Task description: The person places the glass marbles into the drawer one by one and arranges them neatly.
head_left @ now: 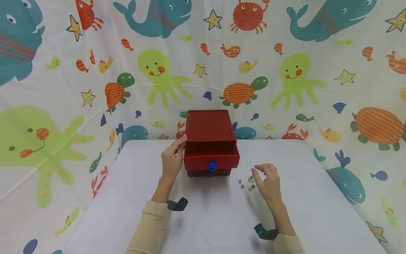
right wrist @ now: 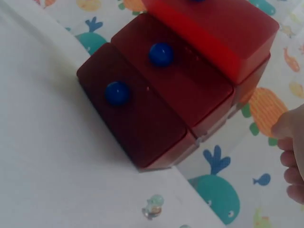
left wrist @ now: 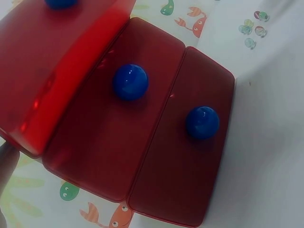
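Note:
A small red drawer box (head_left: 207, 125) stands on the white table, with its top drawer (head_left: 196, 162) pulled out. Blue round knobs mark the drawer fronts; the two lower drawers (left wrist: 102, 142) are closed. My left hand (head_left: 171, 160) rests its fingertips against the box's left side, near the front. To the right of the box, my right hand (head_left: 269, 181) hovers by several small glass marbles (head_left: 250, 189), thumb and index tips close together. Whether it pinches anything is hidden. In the right wrist view the curled fingers of the right hand (right wrist: 295, 152) show at the right edge.
A white cloth (head_left: 203, 70) printed with sea animals hangs behind and beside the table (head_left: 133, 183). The table's back edge runs just behind the box. Each wrist carries a small dark camera.

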### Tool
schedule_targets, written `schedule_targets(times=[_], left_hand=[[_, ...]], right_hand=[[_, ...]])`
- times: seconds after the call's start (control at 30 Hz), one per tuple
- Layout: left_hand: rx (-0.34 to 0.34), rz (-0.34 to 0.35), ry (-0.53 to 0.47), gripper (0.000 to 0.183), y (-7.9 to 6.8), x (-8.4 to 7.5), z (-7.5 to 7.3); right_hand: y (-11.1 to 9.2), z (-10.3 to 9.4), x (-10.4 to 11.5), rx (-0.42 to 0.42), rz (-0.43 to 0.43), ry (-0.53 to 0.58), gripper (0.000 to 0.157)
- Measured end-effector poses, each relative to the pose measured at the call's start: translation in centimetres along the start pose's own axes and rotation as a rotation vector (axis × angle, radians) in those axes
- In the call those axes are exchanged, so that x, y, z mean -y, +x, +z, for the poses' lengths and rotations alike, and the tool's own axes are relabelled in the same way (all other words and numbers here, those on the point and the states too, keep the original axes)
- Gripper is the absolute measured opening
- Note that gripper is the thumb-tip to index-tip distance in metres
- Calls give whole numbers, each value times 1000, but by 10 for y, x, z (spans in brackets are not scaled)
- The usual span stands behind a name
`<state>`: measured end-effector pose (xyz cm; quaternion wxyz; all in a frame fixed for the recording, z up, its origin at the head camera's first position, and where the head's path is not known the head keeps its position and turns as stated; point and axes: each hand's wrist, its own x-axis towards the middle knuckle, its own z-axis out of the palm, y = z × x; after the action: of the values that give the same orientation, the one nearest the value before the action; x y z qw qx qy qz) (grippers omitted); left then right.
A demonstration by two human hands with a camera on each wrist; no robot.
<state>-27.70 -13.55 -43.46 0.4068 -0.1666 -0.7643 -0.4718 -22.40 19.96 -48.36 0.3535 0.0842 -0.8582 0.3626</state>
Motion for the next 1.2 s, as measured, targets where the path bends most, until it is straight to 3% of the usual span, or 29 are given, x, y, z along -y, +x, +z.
schedule_targets(times=[0.87,1.2], left_hand=[[2,-17,5,28,0,-3,-1],[-11,20,11,27,0,-1,0]], right_hand=[[-26,6,-33,56,73,-48,13],[-31,9,-40,139,200,-95,16]])
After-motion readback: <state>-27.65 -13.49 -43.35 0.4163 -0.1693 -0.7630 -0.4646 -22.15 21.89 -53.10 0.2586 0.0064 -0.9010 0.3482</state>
